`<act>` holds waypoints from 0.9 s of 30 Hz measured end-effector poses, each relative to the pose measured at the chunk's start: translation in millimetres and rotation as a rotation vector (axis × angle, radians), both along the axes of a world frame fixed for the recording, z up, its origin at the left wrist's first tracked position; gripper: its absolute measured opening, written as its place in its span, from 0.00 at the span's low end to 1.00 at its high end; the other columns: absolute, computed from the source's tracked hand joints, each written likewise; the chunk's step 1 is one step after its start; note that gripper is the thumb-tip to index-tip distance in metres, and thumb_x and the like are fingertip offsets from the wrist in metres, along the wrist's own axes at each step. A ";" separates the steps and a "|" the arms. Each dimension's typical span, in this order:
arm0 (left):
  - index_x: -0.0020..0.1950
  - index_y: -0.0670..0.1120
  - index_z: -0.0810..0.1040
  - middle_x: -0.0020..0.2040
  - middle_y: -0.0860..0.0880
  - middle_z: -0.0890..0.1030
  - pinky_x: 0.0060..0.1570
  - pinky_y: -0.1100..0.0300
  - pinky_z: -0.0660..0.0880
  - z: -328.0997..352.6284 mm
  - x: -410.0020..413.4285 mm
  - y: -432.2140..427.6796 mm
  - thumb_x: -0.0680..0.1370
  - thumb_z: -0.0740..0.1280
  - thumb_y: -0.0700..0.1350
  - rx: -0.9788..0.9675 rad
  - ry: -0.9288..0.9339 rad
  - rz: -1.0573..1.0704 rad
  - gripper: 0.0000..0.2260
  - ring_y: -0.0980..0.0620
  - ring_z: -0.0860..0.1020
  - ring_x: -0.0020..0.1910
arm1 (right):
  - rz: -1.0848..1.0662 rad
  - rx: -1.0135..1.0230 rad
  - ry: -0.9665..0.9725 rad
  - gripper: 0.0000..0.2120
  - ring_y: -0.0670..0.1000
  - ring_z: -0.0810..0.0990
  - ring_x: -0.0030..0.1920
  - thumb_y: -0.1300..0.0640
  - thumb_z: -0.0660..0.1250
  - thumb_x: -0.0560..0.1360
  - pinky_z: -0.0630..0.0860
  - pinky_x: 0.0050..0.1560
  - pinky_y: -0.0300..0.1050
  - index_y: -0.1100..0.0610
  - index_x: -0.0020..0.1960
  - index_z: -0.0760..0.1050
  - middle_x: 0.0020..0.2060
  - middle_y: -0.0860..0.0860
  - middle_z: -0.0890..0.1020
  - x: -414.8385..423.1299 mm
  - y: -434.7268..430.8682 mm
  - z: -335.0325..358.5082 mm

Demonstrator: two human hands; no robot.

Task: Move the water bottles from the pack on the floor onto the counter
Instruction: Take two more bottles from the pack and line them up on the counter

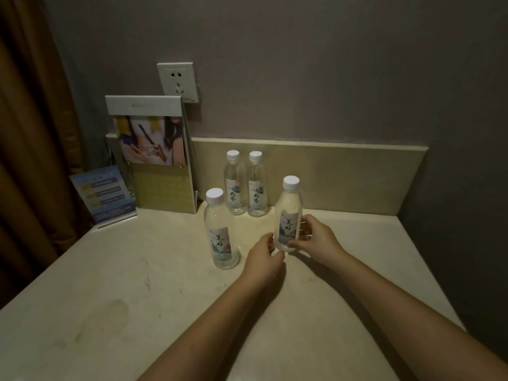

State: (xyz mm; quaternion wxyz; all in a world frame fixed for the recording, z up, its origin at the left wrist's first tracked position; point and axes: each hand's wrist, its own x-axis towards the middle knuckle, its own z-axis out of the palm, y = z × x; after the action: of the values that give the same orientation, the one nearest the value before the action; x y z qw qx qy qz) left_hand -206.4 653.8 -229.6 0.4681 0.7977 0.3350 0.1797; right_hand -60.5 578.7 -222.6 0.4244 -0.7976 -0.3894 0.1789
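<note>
Just right of the clear plastic white-capped water bottle (222, 232) standing on the pale stone bench (123, 284), the left hand (264, 257) and right hand (316, 237) both pinched a matching labelled bottle (288, 213) low near its base, where an uneven release would likely topple it onto that neighbour.

A single view is given, taken from a camera worn on the head. The scene is looked at forward and steeply downward, across the pale surface (110, 284) toward the grey wall (330, 78) behind it. Both forearms are seen entering from the bottom edge, and the left hand (264, 259) and right hand (316, 237) are caught near mid-frame beside the held bottle (288, 204). The surface is viewed from close by. Wide-angle bending is noticed (the curtain (27, 133) at the left is bowed).
</note>
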 end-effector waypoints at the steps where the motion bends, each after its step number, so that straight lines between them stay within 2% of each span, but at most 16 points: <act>1: 0.74 0.47 0.62 0.70 0.47 0.71 0.63 0.57 0.70 -1.7 3.0 3.9 0.78 0.64 0.44 0.023 0.009 -0.004 0.25 0.50 0.71 0.67 | -0.012 0.010 0.000 0.26 0.44 0.78 0.48 0.56 0.78 0.66 0.74 0.46 0.34 0.51 0.59 0.71 0.56 0.48 0.80 4.1 3.8 -0.4; 4: 0.75 0.46 0.62 0.70 0.47 0.71 0.64 0.57 0.68 -9.0 5.5 14.4 0.77 0.63 0.45 0.183 0.070 0.009 0.25 0.50 0.71 0.68 | -0.039 0.045 -0.002 0.28 0.43 0.79 0.46 0.57 0.79 0.65 0.73 0.44 0.33 0.52 0.61 0.72 0.54 0.48 0.81 15.6 18.1 -2.3; 7: 0.73 0.44 0.65 0.70 0.45 0.69 0.68 0.58 0.63 -23.2 4.9 16.5 0.78 0.58 0.46 0.523 0.169 -0.029 0.22 0.49 0.68 0.69 | -0.063 0.062 -0.013 0.30 0.47 0.80 0.48 0.57 0.79 0.65 0.76 0.48 0.40 0.54 0.64 0.72 0.52 0.49 0.81 27.6 35.9 -3.3; 9: 0.70 0.42 0.68 0.68 0.45 0.70 0.67 0.58 0.64 -28.4 6.4 15.2 0.78 0.56 0.46 0.618 0.167 -0.021 0.22 0.49 0.68 0.66 | -0.075 0.068 -0.019 0.29 0.49 0.80 0.49 0.57 0.78 0.65 0.76 0.50 0.42 0.54 0.64 0.73 0.52 0.49 0.82 35.6 47.0 -3.8; 13: 0.71 0.42 0.68 0.70 0.44 0.68 0.69 0.57 0.64 -29.9 8.7 17.0 0.77 0.57 0.47 0.618 0.163 -0.015 0.22 0.48 0.67 0.68 | -0.080 0.086 -0.015 0.27 0.45 0.79 0.44 0.58 0.79 0.65 0.72 0.42 0.34 0.55 0.62 0.74 0.51 0.50 0.82 48.6 62.9 -7.3; 16: 0.71 0.43 0.68 0.71 0.45 0.67 0.69 0.57 0.62 -31.7 8.7 18.4 0.78 0.57 0.47 0.626 0.174 -0.014 0.22 0.48 0.66 0.70 | -0.105 0.104 0.025 0.25 0.47 0.80 0.46 0.58 0.79 0.64 0.74 0.44 0.36 0.55 0.58 0.74 0.51 0.51 0.82 54.3 69.8 -13.3; 19: 0.72 0.43 0.67 0.72 0.45 0.67 0.70 0.57 0.61 -31.6 8.7 17.5 0.78 0.57 0.47 0.636 0.180 -0.021 0.22 0.49 0.64 0.71 | -0.134 0.126 0.041 0.26 0.51 0.81 0.50 0.59 0.79 0.64 0.77 0.50 0.43 0.58 0.57 0.72 0.52 0.54 0.81 56.9 75.6 -18.9; 24: 0.72 0.43 0.67 0.73 0.45 0.66 0.71 0.58 0.59 -32.2 7.8 18.8 0.79 0.57 0.46 0.628 0.171 -0.027 0.22 0.50 0.63 0.72 | -0.131 0.147 0.041 0.24 0.50 0.80 0.51 0.59 0.79 0.65 0.76 0.51 0.41 0.56 0.56 0.71 0.52 0.53 0.81 59.2 85.8 -22.1; 27: 0.72 0.43 0.67 0.73 0.45 0.66 0.71 0.58 0.59 -32.4 7.3 18.9 0.79 0.57 0.46 0.623 0.158 -0.031 0.22 0.50 0.63 0.72 | -0.120 0.145 0.037 0.25 0.51 0.80 0.53 0.59 0.78 0.66 0.77 0.55 0.45 0.58 0.59 0.72 0.54 0.53 0.81 59.1 89.6 -20.1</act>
State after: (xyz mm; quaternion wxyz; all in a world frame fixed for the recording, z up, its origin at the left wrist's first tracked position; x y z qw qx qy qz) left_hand -199.2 672.7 -262.1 0.1764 0.9192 0.2869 0.2038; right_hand -1.4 668.4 -242.7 0.4980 -0.7834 -0.3449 0.1390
